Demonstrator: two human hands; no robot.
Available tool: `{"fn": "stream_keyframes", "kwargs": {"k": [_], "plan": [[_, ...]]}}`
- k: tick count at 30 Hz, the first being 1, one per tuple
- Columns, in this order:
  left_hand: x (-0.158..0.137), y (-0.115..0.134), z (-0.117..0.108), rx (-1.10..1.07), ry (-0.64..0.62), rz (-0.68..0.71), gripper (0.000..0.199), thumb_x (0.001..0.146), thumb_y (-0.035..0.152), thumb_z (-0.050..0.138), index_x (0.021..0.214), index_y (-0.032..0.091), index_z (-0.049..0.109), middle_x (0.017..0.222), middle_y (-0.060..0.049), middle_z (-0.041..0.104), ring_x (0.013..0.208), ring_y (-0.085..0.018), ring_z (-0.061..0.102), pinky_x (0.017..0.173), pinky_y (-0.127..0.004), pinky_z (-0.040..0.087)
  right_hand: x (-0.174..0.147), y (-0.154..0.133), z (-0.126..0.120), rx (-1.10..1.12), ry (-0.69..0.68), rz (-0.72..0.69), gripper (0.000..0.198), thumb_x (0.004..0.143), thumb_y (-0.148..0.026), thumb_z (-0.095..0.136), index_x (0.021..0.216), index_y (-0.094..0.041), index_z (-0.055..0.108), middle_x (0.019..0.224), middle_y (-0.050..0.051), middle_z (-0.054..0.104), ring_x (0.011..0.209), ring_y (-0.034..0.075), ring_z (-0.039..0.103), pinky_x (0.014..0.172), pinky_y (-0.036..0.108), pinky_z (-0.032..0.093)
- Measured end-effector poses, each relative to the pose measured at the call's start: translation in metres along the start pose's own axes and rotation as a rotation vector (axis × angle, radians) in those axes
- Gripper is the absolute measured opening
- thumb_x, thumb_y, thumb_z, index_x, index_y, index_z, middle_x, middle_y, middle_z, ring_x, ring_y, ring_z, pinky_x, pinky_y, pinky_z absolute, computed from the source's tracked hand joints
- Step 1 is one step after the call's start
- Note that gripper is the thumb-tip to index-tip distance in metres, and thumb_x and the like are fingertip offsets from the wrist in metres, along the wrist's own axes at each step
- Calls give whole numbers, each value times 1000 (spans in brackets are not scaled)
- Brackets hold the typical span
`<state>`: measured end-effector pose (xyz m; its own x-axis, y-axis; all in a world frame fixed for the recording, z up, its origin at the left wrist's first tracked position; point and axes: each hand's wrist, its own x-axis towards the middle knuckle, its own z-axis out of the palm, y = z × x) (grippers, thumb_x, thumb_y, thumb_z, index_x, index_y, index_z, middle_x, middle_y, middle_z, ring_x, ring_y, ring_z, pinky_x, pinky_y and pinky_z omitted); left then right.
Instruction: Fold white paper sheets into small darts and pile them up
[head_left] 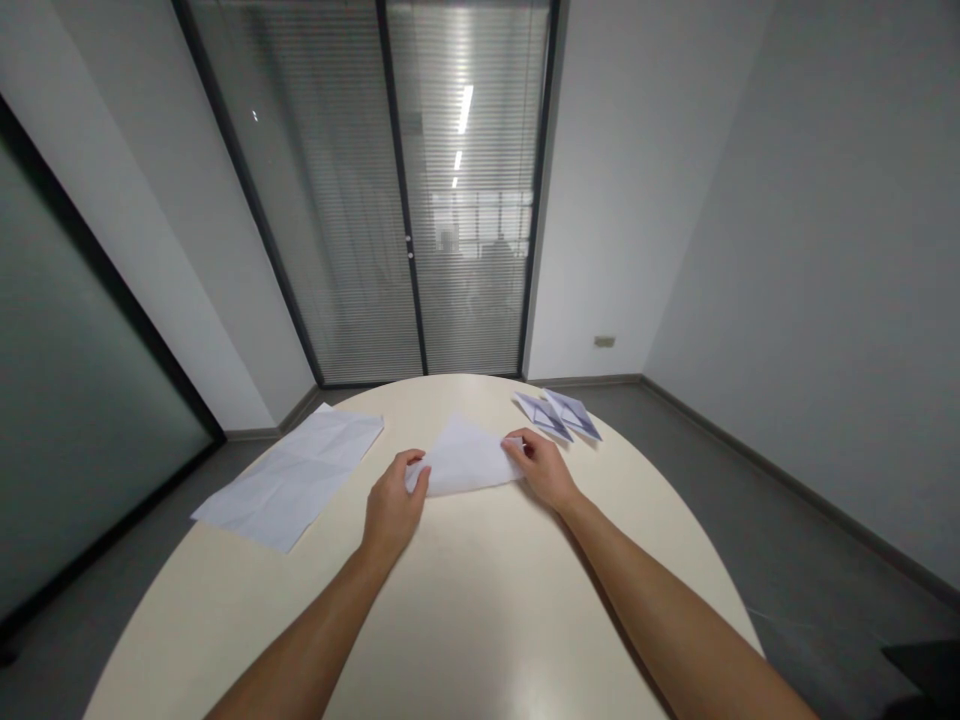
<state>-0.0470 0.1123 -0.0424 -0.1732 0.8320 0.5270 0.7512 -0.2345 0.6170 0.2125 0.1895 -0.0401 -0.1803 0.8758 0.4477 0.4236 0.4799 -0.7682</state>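
A white sheet of paper (466, 462), folded into a triangle, lies between my hands with its peak pointing away from me and its long edge toward me. My left hand (395, 502) pinches the left corner between thumb and fingers. At the opposite corner, my right hand (546, 468) grips the paper with thumb and forefinger. Just beyond the right hand sit two folded paper pieces (543, 416) with bluish-grey shading, side by side near the table's edge. A creased, opened-out sheet (296, 478) rests flat to the left of my left hand.
The round cream table (465, 620) carries all the paper; its curved edge runs around the far side. Behind it stands a glass partition with blinds (465, 300). A wall socket (604, 341) is low on the white wall. A dark object (926, 670) shows at the lower right.
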Motion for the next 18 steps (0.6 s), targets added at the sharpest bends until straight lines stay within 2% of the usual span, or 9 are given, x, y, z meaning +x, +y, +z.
{"fn": "stream_keyframes", "kwargs": {"k": [5,12,15,18], "plan": [[0,-1,2,-49,29,-33,27,92,35,55,115,22,57,107,-6,71,96,-23,69,85,-33,52,1,0,1,82,11,33,32,90,-46,57,95,-18,71,92,5,73,77,19,62,68,29,46],[-1,-1,1,130,-131,-104,28,91,26,57,119,25,55,96,-1,74,84,-22,70,75,-31,51,-4,-4,-3,-190,-101,72,25,90,-39,55,92,-21,73,79,2,71,71,18,61,63,26,39],[-1,-1,0,222,-168,-13,30,88,20,59,118,21,58,96,-4,73,89,-24,68,83,-36,51,-6,-11,-5,-361,-121,57,24,91,-35,54,94,-22,74,84,3,73,76,19,62,67,27,39],[-1,-1,0,274,-174,133,34,84,13,61,117,19,62,114,-8,71,108,-26,64,98,-42,48,-7,-19,-6,-485,-147,48,24,92,-32,53,96,-22,75,88,5,73,81,20,63,73,27,39]]}}
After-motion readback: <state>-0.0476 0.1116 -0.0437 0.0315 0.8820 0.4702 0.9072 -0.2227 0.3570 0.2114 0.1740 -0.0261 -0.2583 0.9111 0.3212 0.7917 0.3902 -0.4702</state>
